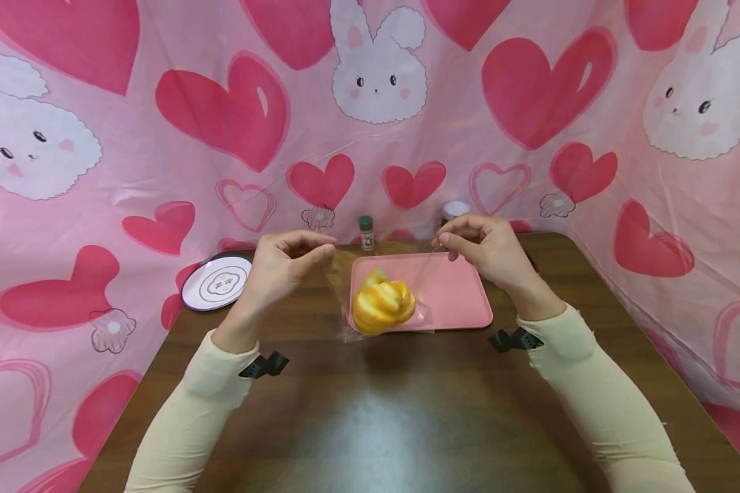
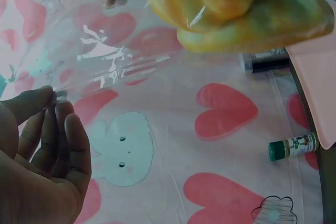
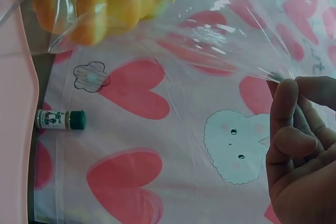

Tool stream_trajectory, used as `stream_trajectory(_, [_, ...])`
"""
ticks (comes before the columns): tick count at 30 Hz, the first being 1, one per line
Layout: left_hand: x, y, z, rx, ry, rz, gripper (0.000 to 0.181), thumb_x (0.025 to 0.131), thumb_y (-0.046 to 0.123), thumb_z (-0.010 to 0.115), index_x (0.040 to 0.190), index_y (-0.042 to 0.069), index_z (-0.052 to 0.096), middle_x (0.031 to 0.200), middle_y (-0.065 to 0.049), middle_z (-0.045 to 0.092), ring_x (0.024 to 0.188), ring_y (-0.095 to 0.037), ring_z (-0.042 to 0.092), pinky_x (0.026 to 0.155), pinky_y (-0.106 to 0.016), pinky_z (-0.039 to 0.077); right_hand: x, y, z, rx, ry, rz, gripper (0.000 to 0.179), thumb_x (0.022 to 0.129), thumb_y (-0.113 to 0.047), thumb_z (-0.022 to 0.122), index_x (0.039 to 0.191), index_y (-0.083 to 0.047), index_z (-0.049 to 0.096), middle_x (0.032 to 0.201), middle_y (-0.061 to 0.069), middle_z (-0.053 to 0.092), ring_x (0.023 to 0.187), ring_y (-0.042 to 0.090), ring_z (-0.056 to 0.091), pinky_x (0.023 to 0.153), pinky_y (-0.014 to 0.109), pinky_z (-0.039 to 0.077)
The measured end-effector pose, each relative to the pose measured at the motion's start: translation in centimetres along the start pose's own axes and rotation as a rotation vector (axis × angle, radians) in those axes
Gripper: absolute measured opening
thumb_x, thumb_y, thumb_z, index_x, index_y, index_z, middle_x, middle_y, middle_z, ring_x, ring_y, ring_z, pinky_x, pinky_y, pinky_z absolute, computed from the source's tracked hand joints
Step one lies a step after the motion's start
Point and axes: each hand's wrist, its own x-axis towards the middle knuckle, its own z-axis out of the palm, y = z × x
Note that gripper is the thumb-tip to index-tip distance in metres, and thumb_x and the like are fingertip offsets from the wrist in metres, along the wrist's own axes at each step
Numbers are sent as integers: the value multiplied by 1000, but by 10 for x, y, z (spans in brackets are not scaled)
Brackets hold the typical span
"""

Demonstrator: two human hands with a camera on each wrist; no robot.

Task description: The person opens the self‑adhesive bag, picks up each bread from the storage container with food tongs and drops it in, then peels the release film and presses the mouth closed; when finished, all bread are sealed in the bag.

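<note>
A clear plastic bag (image 1: 420, 313) hangs between my two hands, stretched at its upper edge. Inside it sits a yellow, ribbed, pumpkin-like thing (image 1: 383, 306) with a paler, greenish curved part. My left hand (image 1: 285, 263) pinches one upper corner of the bag between thumb and fingertips. At the opposite corner, my right hand (image 1: 491, 252) pinches the film in the same way. Both wrist views show the film drawn tight from the left hand (image 2: 50, 150) and the right hand (image 3: 302, 145) toward the yellow thing.
Behind the bag lies a pink tray (image 1: 458, 291) on the brown table (image 1: 370, 418). A green-capped shaker (image 1: 367, 234) and a white-lidded jar (image 1: 454, 209) stand at the back. A white plate (image 1: 212, 283) with a dark rim is at the left edge. Pink heart-patterned cloth surrounds the table.
</note>
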Motion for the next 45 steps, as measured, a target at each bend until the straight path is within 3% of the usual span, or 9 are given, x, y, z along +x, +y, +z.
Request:
stream_trajectory(3, [0,0,-2,5,-7,0,22,86,22,79,103,8,79,81,14,75,73,-7,69,66,-21,54,0,0,-2,-26,4,10,20,92,-15,71,106,-2,72,76,-8,72,68,14,63,59,25,47])
stream_trajectory(9, [0,-1,-7,27,-9,3,22,86,24,79,102,9,79,85,14,75,73,-6,67,65,-24,55,0,0,-5,-38,-18,6,25,92,-14,71,114,-3,73,74,-1,72,66,16,62,56,25,46])
stream_trajectory(16, [1,-3,-13,57,-6,43,21,86,25,79,101,10,79,87,10,76,69,-7,62,59,-19,49,-1,2,-11,103,25,-30,22,90,-6,71,111,0,74,73,0,70,62,13,62,60,21,52])
stream_trajectory(20, [1,-4,-15,25,-22,73,22,86,23,79,102,8,78,88,7,76,69,-8,61,58,-19,49,-1,2,-11,151,30,-38,24,89,-4,72,113,-1,74,73,0,70,62,13,61,60,21,52])
stream_trajectory(27, [2,-5,-19,-45,-58,158,18,88,10,75,104,4,76,89,12,75,72,-8,62,64,-19,52,-2,0,-10,230,25,-98,21,88,1,70,109,2,75,82,4,74,61,15,60,60,20,53])
stream_trajectory(33, [4,-8,-24,-84,-130,263,15,89,-2,69,103,-1,75,93,7,74,82,-11,65,74,-20,55,-4,-1,-12,289,-14,-134,19,88,5,69,107,4,75,85,6,75,63,13,63,62,21,55])
stream_trajectory(37, [5,-11,-26,-71,-170,334,16,88,-8,65,101,-3,75,93,7,72,83,-10,63,71,-19,54,-6,-1,-13,291,-30,-136,18,88,5,69,105,3,76,86,4,76,65,12,64,62,21,55])
stream_trajectory(45, [4,-12,-29,-53,-241,411,22,88,-13,62,98,0,77,94,5,71,81,-12,60,64,-21,51,-8,-1,-14,317,-64,-196,15,89,8,67,101,6,75,85,4,75,67,19,60,63,22,54])
